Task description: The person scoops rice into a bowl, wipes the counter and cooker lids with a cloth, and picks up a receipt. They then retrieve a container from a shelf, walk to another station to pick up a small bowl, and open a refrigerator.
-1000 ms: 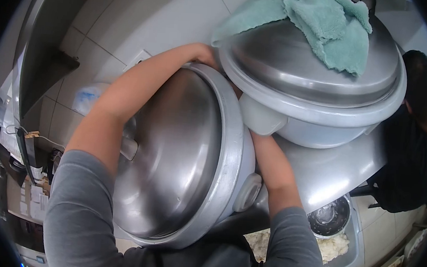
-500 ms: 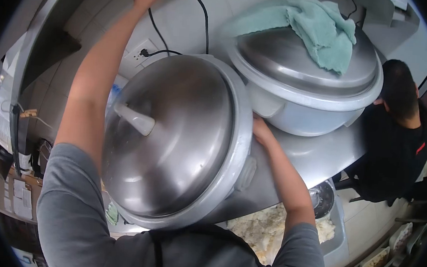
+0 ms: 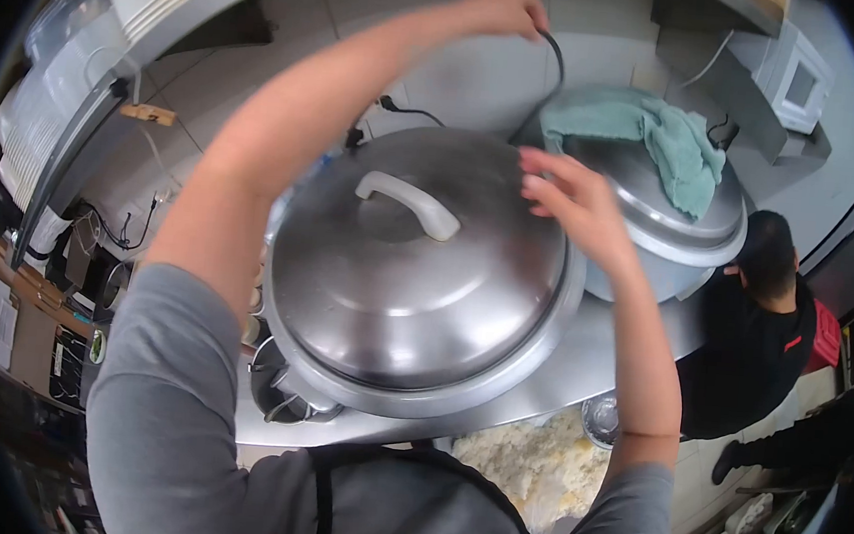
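Observation:
My left hand (image 3: 512, 11) is closed on a black power cord (image 3: 556, 58), up by the tiled wall. From that hand the cord drops behind the cookers. A large rice cooker (image 3: 406, 401) stands in front of me, its domed steel lid (image 3: 395, 295) on and the pale lid handle (image 3: 417, 204) uppermost. My right hand (image 3: 584, 207) hovers by the lid's far right edge, fingers apart and holding nothing. Beyond it sits a second lidded cooker (image 3: 637, 274), with a green cloth (image 3: 682, 152) draped over its lid.
Both cookers stand on a steel counter (image 3: 497, 398). Below its front edge lies a container of cooked rice (image 3: 542, 462) with a metal bowl (image 3: 601, 419). A person in black (image 3: 752, 343) is at the right. A metal holder with utensils (image 3: 286, 397) sits left of the cooker.
My left hand has carried the cord rightward along the wall. My right hand has risen from between the cookers to above the lid's edge. The near cooker now appears turned and more upright.

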Action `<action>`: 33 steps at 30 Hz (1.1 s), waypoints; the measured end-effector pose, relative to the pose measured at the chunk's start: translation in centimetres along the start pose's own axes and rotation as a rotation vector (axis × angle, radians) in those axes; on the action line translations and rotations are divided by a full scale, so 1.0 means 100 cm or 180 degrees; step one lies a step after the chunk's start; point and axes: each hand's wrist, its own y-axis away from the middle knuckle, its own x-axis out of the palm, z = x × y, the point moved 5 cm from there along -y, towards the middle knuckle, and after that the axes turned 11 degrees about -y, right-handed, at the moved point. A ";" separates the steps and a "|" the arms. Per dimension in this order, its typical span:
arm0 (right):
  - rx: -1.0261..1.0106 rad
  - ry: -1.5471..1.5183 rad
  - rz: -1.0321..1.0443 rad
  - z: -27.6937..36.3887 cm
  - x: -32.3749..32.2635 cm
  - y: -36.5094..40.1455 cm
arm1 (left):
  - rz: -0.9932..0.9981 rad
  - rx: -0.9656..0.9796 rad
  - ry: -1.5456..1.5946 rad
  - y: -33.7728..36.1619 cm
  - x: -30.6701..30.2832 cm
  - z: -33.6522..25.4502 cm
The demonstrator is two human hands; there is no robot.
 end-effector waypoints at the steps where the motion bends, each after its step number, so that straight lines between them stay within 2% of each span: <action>1: 0.0074 -0.0207 -0.0061 -0.009 0.018 -0.022 | 0.0147 -0.0404 -0.0108 0.004 0.002 -0.019; 2: 0.0486 -0.0299 -0.0163 -0.015 0.036 -0.042 | 0.0119 -0.0145 -0.0044 0.009 0.011 -0.034; 3: 0.0613 -0.0805 -0.0173 -0.019 0.052 -0.060 | 0.0242 -0.0448 -0.0078 0.021 0.008 -0.059; 4: 0.0745 -0.1314 -0.0178 -0.026 0.064 -0.076 | 0.0004 -0.0315 0.0070 0.022 0.025 -0.064; 6: 0.0382 -0.2389 -0.0407 -0.049 0.071 -0.113 | -0.0357 -0.0048 -0.0018 0.040 0.037 -0.088; 7: 0.0062 -0.2068 -0.0792 -0.052 0.074 -0.126 | -0.0190 0.0033 -0.0295 0.052 0.040 -0.097; 8: 0.0344 -0.1959 -0.0451 -0.033 0.086 -0.118 | -0.0012 0.0099 -0.0569 0.066 0.042 -0.103; 10: 0.0128 -0.2233 -0.0723 -0.045 0.088 -0.139 | -0.1182 0.0505 -0.1424 0.126 0.000 -0.130; 11: -0.0017 -0.2662 -0.0735 -0.040 0.091 -0.138 | -0.1323 0.0693 -0.0829 0.151 -0.010 -0.127; 12: -0.0021 -0.2649 -0.0702 -0.037 0.093 -0.144 | -0.1446 0.0878 -0.0226 0.179 -0.021 -0.123; 14: 0.0064 -0.3047 -0.1463 -0.041 0.083 -0.159 | -0.0257 0.0276 0.0931 0.235 -0.014 -0.092; 16: -0.0121 -0.3179 -0.1472 -0.035 0.086 -0.172 | 0.0260 -0.1365 0.3350 0.286 0.007 -0.038; 18: -0.0070 -0.3543 -0.1549 -0.035 0.093 -0.180 | -0.0675 -0.2346 0.5728 0.325 0.018 0.025; 20: 0.0018 -0.3572 -0.1454 -0.043 0.104 -0.190 | -0.1823 -0.2610 0.5997 0.345 -0.009 0.060; 21: 0.0113 -0.3479 -0.1167 -0.045 0.115 -0.196 | -0.1827 -0.2610 0.6000 0.349 -0.019 0.068; 23: 0.0278 -0.3366 -0.0712 -0.048 0.133 -0.205 | -0.2714 -0.2838 0.5997 0.360 -0.036 0.086; 24: 0.0274 -0.3361 -0.0701 -0.049 0.139 -0.207 | -0.2725 -0.2826 0.5996 0.364 -0.034 0.096; 26: 0.0463 -0.3286 -0.0734 -0.055 0.147 -0.212 | -0.2435 -0.2344 0.5374 0.366 -0.033 0.116; 27: 0.0513 -0.3222 -0.0950 -0.054 0.147 -0.212 | -0.2441 -0.2339 0.5355 0.364 -0.038 0.110; 29: 0.0442 -0.3325 -0.1154 -0.057 0.139 -0.219 | -0.2264 -0.2701 0.5924 0.359 -0.039 0.087; 30: 0.0373 -0.3411 -0.1374 -0.058 0.133 -0.222 | -0.2277 -0.2689 0.5910 0.359 -0.038 0.086; 32: 0.0353 -0.3435 -0.1263 -0.060 0.128 -0.229 | -0.2148 -0.2453 0.6205 0.353 -0.032 0.084; 33: 0.0343 -0.3451 -0.1166 -0.058 0.127 -0.231 | -0.2389 -0.2421 0.6242 0.352 -0.032 0.085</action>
